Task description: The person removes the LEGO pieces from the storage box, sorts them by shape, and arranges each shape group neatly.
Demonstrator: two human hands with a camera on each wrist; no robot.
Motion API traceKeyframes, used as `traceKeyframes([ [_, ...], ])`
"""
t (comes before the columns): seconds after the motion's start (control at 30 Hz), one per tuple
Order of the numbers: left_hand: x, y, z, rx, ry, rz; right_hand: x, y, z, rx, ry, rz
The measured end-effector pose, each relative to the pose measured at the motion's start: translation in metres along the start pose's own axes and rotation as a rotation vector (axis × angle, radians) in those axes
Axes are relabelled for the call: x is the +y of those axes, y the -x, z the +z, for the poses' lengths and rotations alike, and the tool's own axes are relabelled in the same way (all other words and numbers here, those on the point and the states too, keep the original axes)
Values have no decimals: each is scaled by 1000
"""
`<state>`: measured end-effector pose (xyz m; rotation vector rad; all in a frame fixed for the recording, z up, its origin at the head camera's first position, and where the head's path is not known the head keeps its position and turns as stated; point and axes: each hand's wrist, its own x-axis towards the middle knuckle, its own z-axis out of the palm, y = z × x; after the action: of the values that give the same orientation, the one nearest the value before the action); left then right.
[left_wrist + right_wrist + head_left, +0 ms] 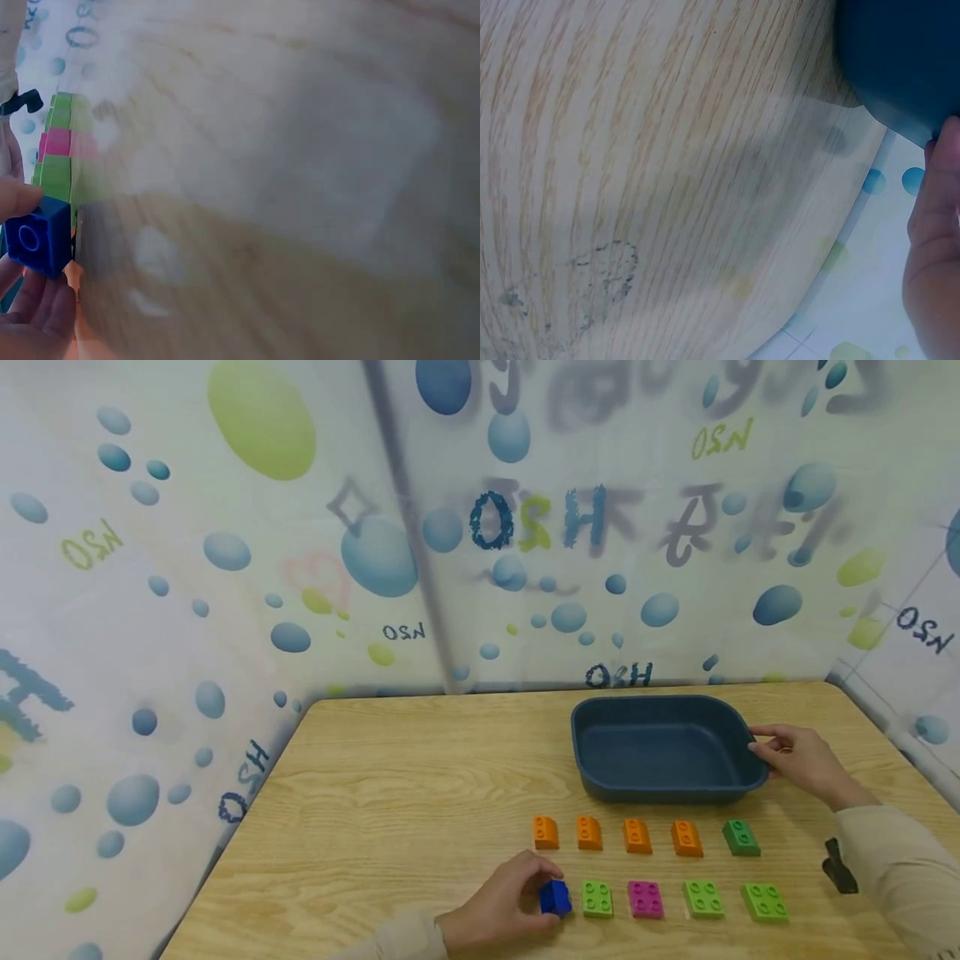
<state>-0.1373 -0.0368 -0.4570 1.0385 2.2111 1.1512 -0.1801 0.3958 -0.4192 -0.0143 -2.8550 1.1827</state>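
Observation:
In the head view my left hand [498, 903] pinches a blue toy building brick [555, 899] at the left end of the front row of bricks. The left wrist view shows this blue brick [37, 238] between thumb and fingers, its hollow underside facing the camera. At the back right, my right hand [806, 764] grips the right end of a dark blue rectangular basin [675, 795], which has rounded corners. No bricks show inside the basin. In the right wrist view, my right hand [937, 240] touches the basin wall [907, 67]; its fingertips are partly out of frame.
Right of the blue brick lie a lime brick [597, 899], a magenta brick [646, 900] and more lime bricks [703, 899]. Behind them runs a row of several orange bricks [588, 833] ending in a green brick [742, 837]. A patterned curtain [525, 568] hangs beyond the wooden table [375, 777].

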Motion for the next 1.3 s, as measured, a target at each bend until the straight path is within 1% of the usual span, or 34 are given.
traceKeyframes([
  [0.07,1,0,-1,-24,-36,-19,0,0,0,2,0,-3],
  [0.2,3,-2,-3,-71,-115,-33,1,0,0,2,3,-3],
  [0.27,4,-2,-4,-84,-136,-43,1,0,0,2,4,1],
  [0.37,6,-3,-3,-84,-156,-58,2,0,1,2,3,2],
  [0.6,7,-5,1,-59,-179,-85,2,0,1,0,0,9],
  [0.73,7,-5,1,-24,-184,-66,1,0,1,1,7,8],
  [0.87,5,-4,2,12,-116,-59,1,0,1,4,10,9],
  [1.0,2,-2,2,50,-40,-93,2,1,2,10,11,10],
  [1.1,0,-1,1,72,-24,-107,2,1,2,14,13,5],
  [1.17,-1,0,1,80,-30,-105,3,1,2,13,12,2],
  [1.3,-4,2,0,93,-73,-98,3,1,1,13,12,-4],
])
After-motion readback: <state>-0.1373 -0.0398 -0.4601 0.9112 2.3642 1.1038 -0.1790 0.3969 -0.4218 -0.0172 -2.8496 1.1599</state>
